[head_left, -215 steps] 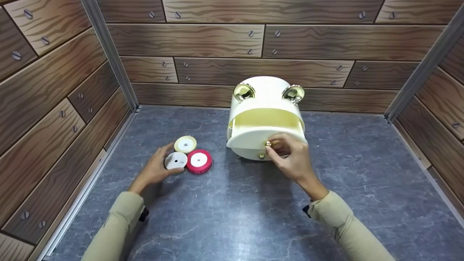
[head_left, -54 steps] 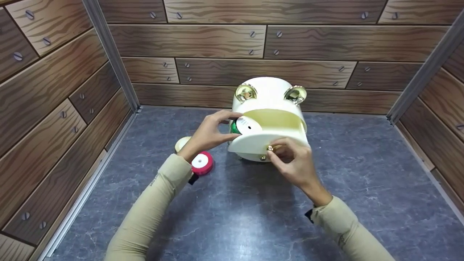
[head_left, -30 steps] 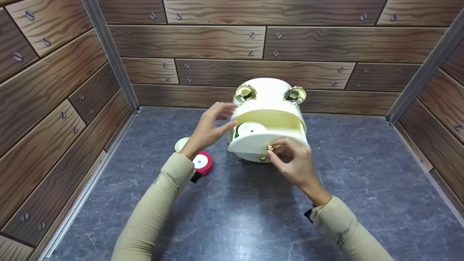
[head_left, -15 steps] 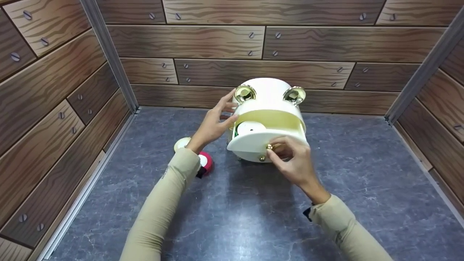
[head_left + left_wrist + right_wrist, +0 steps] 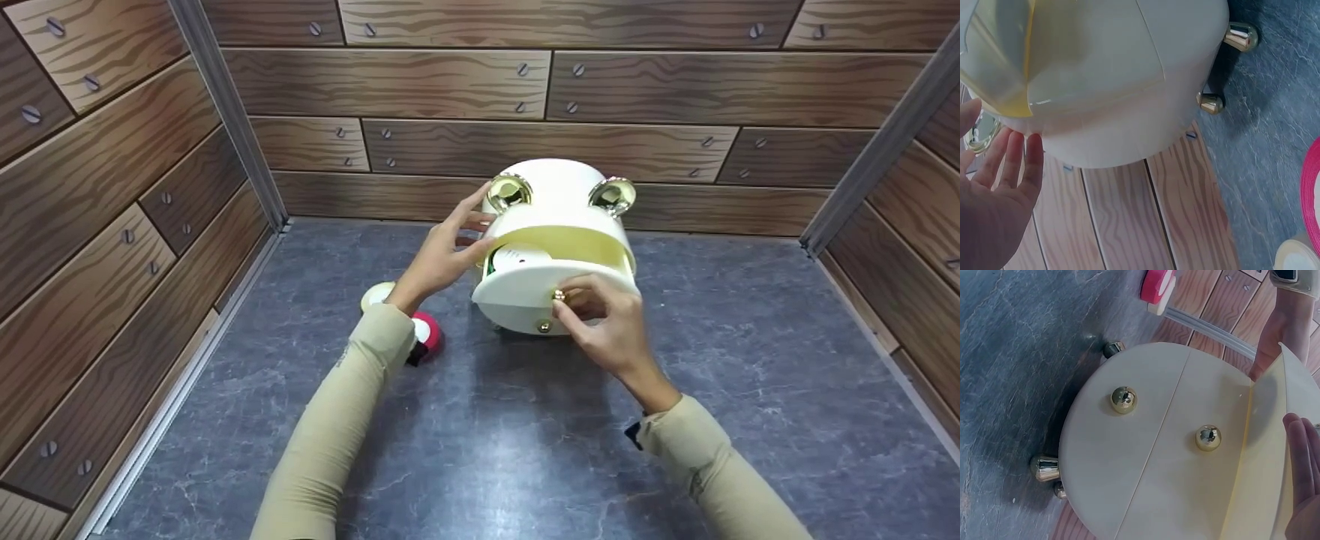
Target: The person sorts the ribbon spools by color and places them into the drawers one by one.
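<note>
A white, round-fronted chest of drawers (image 5: 556,191) with gold ear-like ornaments has its upper drawer (image 5: 514,286) pulled partway out. My right hand (image 5: 611,322) pinches that drawer's gold knob (image 5: 559,295); in the right wrist view its fingers (image 5: 1301,455) are beside the drawer front. Inside the drawer, at its left end, lies a white-labelled ribbon spool (image 5: 517,253) with a green edge. With fingers spread, my left hand (image 5: 442,259) touches the chest's left side near the ornament; the left wrist view shows its fingertips (image 5: 1013,140) at the wall.
A red ribbon spool (image 5: 428,335) and a cream ribbon spool (image 5: 375,295) stand on the dark marbled tabletop (image 5: 510,442), partly behind my left forearm. Wood-patterned walls (image 5: 450,82) enclose the sides and back. Lower gold knobs (image 5: 1123,400) and gold feet (image 5: 1045,468) show in the right wrist view.
My left hand carried the green-edged spool from the table into the drawer, let it go, and moved to the chest's side. Since half a second ago, the drawer has slid slightly inward with my right hand.
</note>
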The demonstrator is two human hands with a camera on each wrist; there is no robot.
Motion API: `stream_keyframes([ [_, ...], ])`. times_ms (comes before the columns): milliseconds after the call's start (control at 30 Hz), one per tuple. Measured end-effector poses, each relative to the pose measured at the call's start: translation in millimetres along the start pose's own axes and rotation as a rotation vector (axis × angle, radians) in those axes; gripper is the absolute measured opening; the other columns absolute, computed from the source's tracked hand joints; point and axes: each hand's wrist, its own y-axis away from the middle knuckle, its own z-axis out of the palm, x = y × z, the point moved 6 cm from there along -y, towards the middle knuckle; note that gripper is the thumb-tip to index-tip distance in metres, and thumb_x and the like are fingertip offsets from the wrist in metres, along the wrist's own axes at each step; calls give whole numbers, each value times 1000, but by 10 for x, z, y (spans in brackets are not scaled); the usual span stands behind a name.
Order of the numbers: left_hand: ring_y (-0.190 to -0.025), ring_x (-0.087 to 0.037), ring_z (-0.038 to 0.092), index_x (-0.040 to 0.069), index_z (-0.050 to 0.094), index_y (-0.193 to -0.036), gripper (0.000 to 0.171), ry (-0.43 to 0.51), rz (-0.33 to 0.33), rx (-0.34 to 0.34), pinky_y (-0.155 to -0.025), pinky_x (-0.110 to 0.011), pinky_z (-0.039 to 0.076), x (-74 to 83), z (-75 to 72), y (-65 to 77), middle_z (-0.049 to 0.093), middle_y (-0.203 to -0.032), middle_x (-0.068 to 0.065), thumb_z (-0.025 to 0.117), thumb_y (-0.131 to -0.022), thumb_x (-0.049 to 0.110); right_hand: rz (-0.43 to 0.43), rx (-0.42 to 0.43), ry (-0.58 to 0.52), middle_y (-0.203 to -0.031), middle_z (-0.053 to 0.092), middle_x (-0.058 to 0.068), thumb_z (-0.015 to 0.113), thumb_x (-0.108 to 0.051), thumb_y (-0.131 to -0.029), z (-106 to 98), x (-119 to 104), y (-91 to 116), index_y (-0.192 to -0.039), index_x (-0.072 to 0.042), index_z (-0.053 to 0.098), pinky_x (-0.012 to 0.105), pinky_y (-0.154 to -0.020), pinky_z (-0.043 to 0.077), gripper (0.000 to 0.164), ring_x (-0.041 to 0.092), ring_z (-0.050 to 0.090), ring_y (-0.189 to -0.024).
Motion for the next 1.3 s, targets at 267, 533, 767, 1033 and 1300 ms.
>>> stream_keyframes([
  [267, -124, -20, 62, 33, 26, -166, 69, 2, -13, -3, -106, -44, 54, -22, 2, -5, 63, -143, -4, 61, -106, 29, 30, 6, 0, -76, 74, 16, 77, 16, -78, 4, -27, -63, -93, 10, 69, 16, -63, 60, 18, 9, 71, -68],
  [533, -126, -24, 62, 34, 25, -166, 68, 11, -21, -3, -107, -45, 53, -28, 3, -3, 63, -143, -4, 59, -107, 25, 28, 9, 1, -75, 74, 18, 76, 17, -79, 27, 48, -117, -93, 11, 69, 16, -62, 60, 17, 9, 71, -67],
  [767, -126, -25, 61, 36, 27, -165, 67, 30, -29, 1, -105, -44, 54, -37, 2, -3, 62, -143, -4, 60, -107, 28, 60, 13, -20, -74, 74, 20, 75, 17, -80, 47, 126, -172, -93, 13, 68, 15, -62, 59, 15, 8, 71, -65],
  [1033, -125, -25, 61, 34, 29, -165, 66, 24, -29, 14, -106, -44, 54, -40, 5, -11, 64, -141, -6, 59, -107, 24, 67, 15, -9, -74, 74, 19, 76, 16, -81, 61, 207, -225, -95, 13, 68, 16, -61, 59, 16, 14, 72, -64],
  [1300, -124, -25, 62, 34, 28, -165, 67, 26, -25, 21, -105, -42, 55, -34, 11, -9, 64, -141, -5, 60, -106, 24, 80, 22, -17, -75, 74, 21, 75, 16, -82, 68, 273, -273, -96, 13, 68, 16, -61, 59, 16, 14, 71, -64],
])
